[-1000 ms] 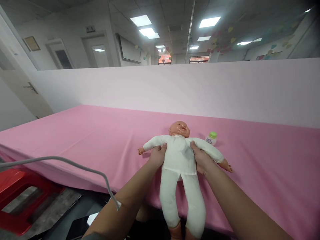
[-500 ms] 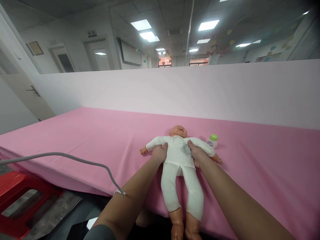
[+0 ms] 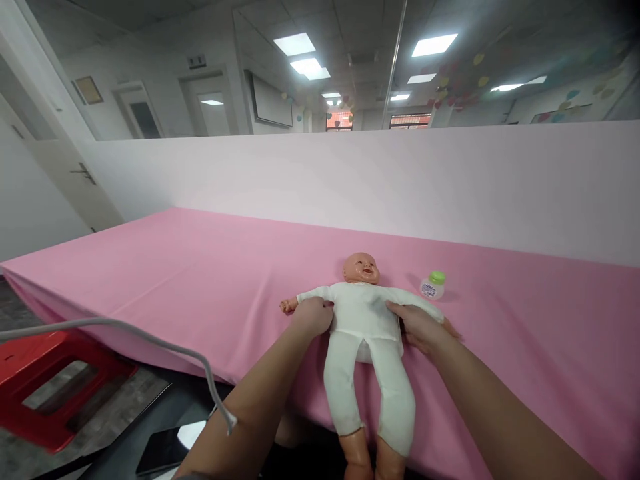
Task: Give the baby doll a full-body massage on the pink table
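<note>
A baby doll [image 3: 367, 313] in white cloth lies face up on the pink-covered table, arms spread and legs toward me. Its bare plastic feet reach over the front edge. My left hand [image 3: 315, 315] is closed at the doll's side under one arm, its thumb by the edge of the chest. On the opposite side my right hand [image 3: 419, 327] grips the torso, thumb on the chest. The fingers of both hands are partly hidden beneath or behind the body. Beyond the doll's arm stands a small clear jar [image 3: 431, 289] with a green lid.
A pink cloth [image 3: 200, 267] covers the table, backed by a low white wall [image 3: 300, 173] with a large glass or mirror above. A grey cable [image 3: 150, 337] crosses at left to my forearm. Below are a red stool [image 3: 65, 393] and a phone [image 3: 163, 450].
The doll's head, tipped back before, now rests with its face showing. Its torso lies slightly lower in view. Both hands stay at its sides, the right a little farther right; the view has shifted slightly.
</note>
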